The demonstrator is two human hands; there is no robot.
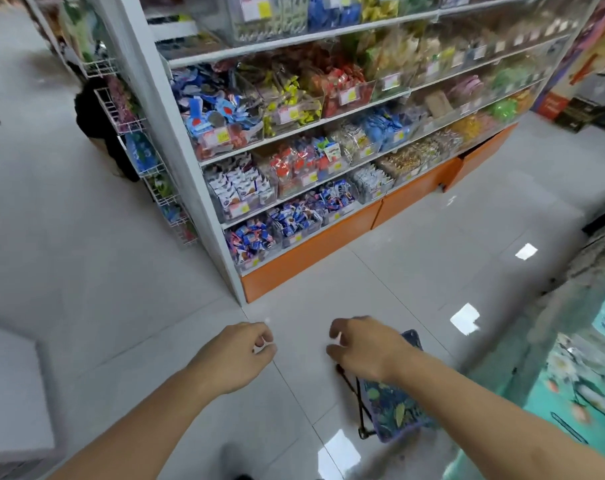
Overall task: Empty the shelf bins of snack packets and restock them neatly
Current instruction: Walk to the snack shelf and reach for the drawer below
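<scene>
Both hands, left hand [238,355] and right hand [360,344], hang loosely curled, apparently empty. Snack packets [251,239] at the shelf's [323,225] bottom-left corner look light, crinkly, slippery; pinch the sealed edges.

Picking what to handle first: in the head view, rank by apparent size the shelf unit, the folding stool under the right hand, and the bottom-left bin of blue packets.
1. Shelf unit
2. Folding stool, though nearness inflates it
3. Bottom-left bin

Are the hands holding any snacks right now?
No. The left hand and the right hand hang over the floor with fingers loosely curled, holding nothing. All snack packets sit in the shelf bins.
</scene>
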